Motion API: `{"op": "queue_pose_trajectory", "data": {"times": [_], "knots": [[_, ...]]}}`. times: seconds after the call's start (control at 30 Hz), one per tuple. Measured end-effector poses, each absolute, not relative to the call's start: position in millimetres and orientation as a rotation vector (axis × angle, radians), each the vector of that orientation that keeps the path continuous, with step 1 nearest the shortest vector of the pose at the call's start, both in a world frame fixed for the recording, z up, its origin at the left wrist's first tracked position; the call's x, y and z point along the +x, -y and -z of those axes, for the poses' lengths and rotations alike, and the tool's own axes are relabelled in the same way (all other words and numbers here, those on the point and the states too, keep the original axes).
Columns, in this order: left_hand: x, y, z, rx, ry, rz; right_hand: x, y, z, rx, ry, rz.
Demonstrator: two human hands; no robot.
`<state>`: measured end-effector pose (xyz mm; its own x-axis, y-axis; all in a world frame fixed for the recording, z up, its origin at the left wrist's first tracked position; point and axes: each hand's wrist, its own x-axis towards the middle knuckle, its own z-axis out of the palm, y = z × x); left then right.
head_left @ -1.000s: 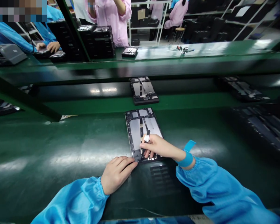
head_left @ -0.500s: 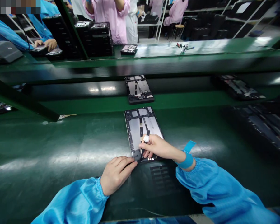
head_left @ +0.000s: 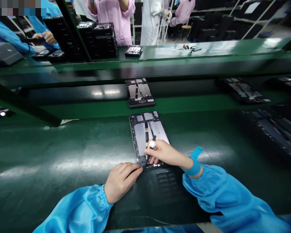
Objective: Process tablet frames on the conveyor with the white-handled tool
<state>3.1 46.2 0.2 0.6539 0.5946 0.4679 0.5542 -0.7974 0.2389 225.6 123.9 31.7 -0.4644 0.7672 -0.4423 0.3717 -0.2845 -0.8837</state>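
An opened tablet housing (head_left: 141, 139) lies flat on the green belt, with grey panels inside a black frame and a narrow black strip running down its middle. My left hand (head_left: 121, 182) grips its near corner. My right hand (head_left: 161, 152) lies over the near right part of the housing and pinches a slim black tool (head_left: 152, 143) with a white band. The tool's tip points down into the housing near its bottom edge, partly hidden by my fingers. A blue strap (head_left: 194, 166) circles my right wrist.
The dark green belt (head_left: 63, 152) runs crosswise, with another opened tablet housing (head_left: 139, 93) on a raised shelf beyond. Dark housings lie at right. Past the far bench stand stacked black trays (head_left: 97, 38) and co-workers in pink and white smocks. Small tools (head_left: 191, 48) lie on that bench.
The housing on the shelf has slid left. A person in a white coat has moved into view beyond the far bench. My hands and the near housing stay almost still.
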Motion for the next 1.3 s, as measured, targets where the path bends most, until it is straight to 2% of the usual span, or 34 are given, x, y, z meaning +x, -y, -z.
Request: {"op": "queue_pose_trajectory", "data": {"times": [0.77, 1.03, 1.3], "knots": [[3.1, -45.5, 0.0, 2.816, -0.983, -0.817, 226.3, -121.4, -25.9, -1.388, 1.685, -1.736], [5.7, -47.0, -11.0, 2.965, -0.955, -0.648, 226.4, -121.8, -32.7, -1.404, 1.654, -1.745], [8.2, -46.5, -7.5, 2.932, -0.998, -0.675, 257.0, -101.4, -31.5, -1.357, 1.656, -1.448]]}}
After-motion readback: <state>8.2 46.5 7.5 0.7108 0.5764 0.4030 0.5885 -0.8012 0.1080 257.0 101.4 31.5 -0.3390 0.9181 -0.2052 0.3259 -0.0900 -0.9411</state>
